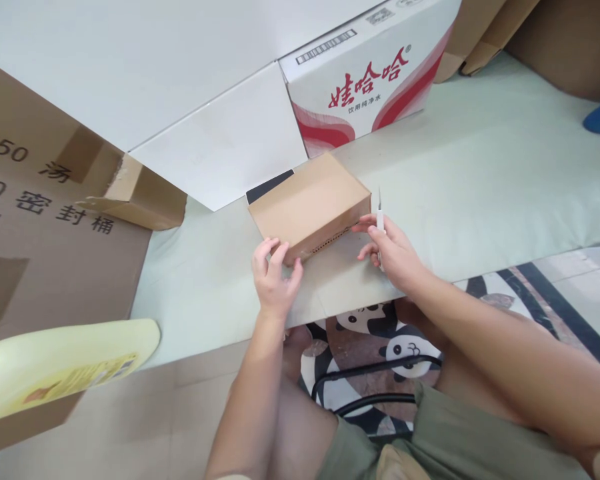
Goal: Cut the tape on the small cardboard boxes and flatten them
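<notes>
With the left hand, held the near left corner of the small brown box, curling fingers over the top edge and setting thumb low against the front. With the right hand, pinched a slim white knife between thumb and fingers, pointing its thin blade forward; could not tell whether also touching the box's right end with fingertips. Found the box lying on the pale green cover, just in front of a dark flat piece and near the red-lettered white carton. Judged it probably light and fairly stiff, yet apt to dent under pressure and slide if pushed. Reckoned on gripping both ends, well clear of the blade.
</notes>
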{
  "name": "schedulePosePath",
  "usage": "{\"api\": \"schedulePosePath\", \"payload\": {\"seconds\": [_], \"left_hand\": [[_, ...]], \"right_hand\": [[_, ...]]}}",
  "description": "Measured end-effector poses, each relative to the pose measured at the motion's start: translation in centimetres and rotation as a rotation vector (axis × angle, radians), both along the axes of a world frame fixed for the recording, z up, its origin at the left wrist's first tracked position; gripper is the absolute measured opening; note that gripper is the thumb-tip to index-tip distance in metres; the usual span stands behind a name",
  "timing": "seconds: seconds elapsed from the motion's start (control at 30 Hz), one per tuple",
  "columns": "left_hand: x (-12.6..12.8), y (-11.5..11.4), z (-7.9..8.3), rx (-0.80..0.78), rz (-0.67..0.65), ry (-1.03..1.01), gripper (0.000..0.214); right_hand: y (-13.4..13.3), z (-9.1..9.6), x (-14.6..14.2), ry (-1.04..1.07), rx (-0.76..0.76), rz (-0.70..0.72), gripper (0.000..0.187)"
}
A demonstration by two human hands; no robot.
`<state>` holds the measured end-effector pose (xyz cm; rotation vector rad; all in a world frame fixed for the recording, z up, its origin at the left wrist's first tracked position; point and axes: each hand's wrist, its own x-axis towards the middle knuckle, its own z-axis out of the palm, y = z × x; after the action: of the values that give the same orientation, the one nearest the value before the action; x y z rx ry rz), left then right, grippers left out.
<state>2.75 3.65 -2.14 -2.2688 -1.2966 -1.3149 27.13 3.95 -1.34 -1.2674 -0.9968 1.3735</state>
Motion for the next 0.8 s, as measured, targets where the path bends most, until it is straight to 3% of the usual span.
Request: {"api": "schedulePosePath", "payload": {"seconds": [0.13,0.33,0.47,0.63,0.8], "left_hand": [[-0.6,0.1,-0.3,-0.115,0.025,-0.054,0.051],[-1.5,-0.2,-1.3,-0.372,-0.001,-0.073,0.064],[-1.2,-0.7,-1.1,-0.426,0.001,-0.112,0.06],[1.2,-1.0,-0.9,-0.374,0.065,-0.18,0.053],[2.7,-1.1,-0.2,-0.324,0.017,-0.102,0.053]], "right_hand": [[-0.2,-0.4,0.1,-0.196,0.048,0.112,0.029],[-1.1,0.1,-0.2,-0.623,0.345,0.381,0.034],[-2.0,0.4,-0.7,-0.745,0.32,0.534,0.041],[-2.4,0.5,-1.2,-0.872,0.202,0.446,0.043],[-1.9,0.8,-1.0,-0.912,0.119,0.342,0.043]]}}
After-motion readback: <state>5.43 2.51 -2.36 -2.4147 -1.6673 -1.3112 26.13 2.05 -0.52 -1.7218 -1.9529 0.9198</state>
